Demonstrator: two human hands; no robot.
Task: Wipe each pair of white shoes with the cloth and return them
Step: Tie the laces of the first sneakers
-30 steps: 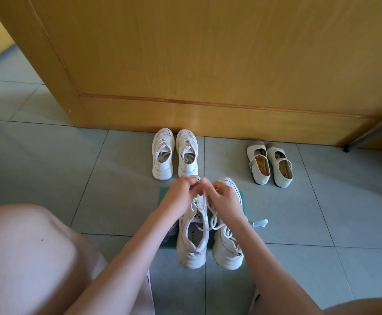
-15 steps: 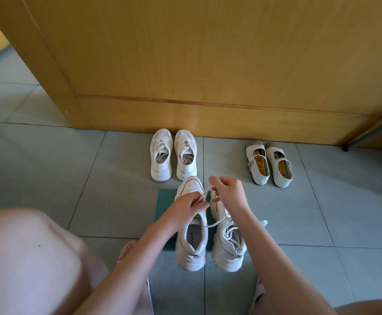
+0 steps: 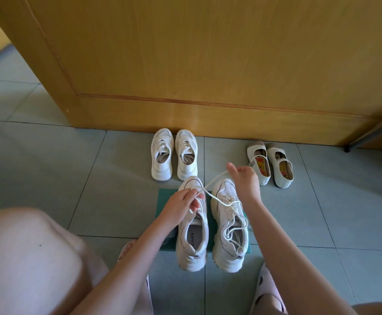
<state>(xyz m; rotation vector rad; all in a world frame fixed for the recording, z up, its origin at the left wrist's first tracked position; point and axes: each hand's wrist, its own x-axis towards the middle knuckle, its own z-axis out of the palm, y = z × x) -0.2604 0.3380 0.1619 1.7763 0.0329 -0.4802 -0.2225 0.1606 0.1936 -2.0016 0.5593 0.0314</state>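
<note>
Two chunky white sneakers stand side by side on a green cloth (image 3: 165,201) in front of me: the left sneaker (image 3: 192,237) and the right sneaker (image 3: 230,235). My left hand (image 3: 182,206) pinches one end of the right sneaker's lace (image 3: 215,197) over the left sneaker's toe. My right hand (image 3: 244,181) holds the other end, pulled up and to the right, so the two ends cross. A pair of white mesh sneakers (image 3: 174,154) and a pair of white strap shoes (image 3: 269,163) stand behind, by the wooden panel.
A large wooden cabinet panel (image 3: 208,64) rises right behind the shoes. Grey floor tiles (image 3: 49,167) spread to the left and right. My knees and slippered feet (image 3: 265,289) frame the bottom of the view. A dark furniture leg (image 3: 367,137) sits at the far right.
My hands were together over the sneakers' toes; they have drawn apart, the right one up and right, the left one slightly down, stretching the lace ends out crossed.
</note>
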